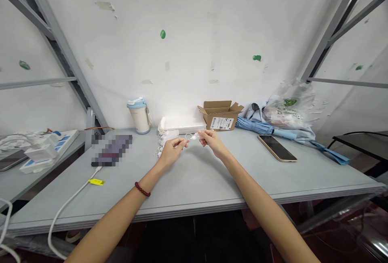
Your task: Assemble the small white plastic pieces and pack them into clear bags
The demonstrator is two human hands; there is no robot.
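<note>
Above the middle of the table, my left hand is closed in a pinch, with thumb and forefinger meeting. Close to its right, my right hand pinches one end of a thin white looped cord with a small white piece on it. The loop spans the gap between the hands; the left fingertips are at its other side, and the exact grip there is too small to make out. Behind my left hand lies a stack of flat white packs, with several white cord loops along its left edge.
An open cardboard box stands by the wall, near a blue umbrella and a plastic bag. A phone lies right. At left are a cup, a blurred-out device, its white cable and a power strip.
</note>
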